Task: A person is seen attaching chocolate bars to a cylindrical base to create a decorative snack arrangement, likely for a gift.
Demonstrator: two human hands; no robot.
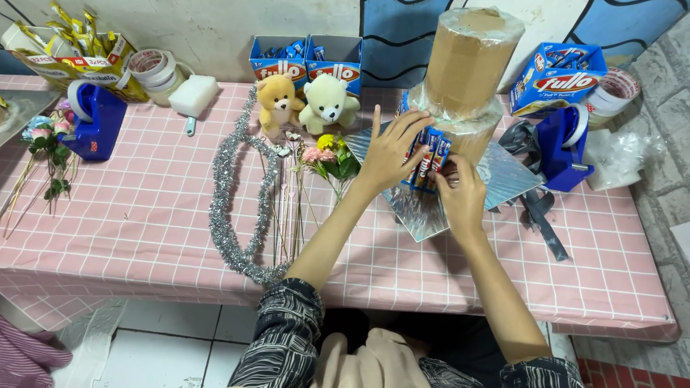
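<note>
My left hand (pixel 389 150) lies flat w/ fingers spread, pressing slim blue-red snack sticks (pixel 429 159) upright against the lower cardboard tier (pixel 473 132) (plastic-wrapped, round, a narrower tier stacked on top). My right hand (pixel 460 194) pinches the sticks' near ends. The tiers stand on a shiny silver foil board (pixel 414 211), right of centre on the pink checked tablecloth (pixel 132 217). Silver tinsel (pixel 227 213) loops to the left; two plush bears (pixel 307 103) sit farther back.

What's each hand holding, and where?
Both the left hand and right hand press blue snack sticks against the cardboard tower's lower tier; the exact grip is hidden.
</note>
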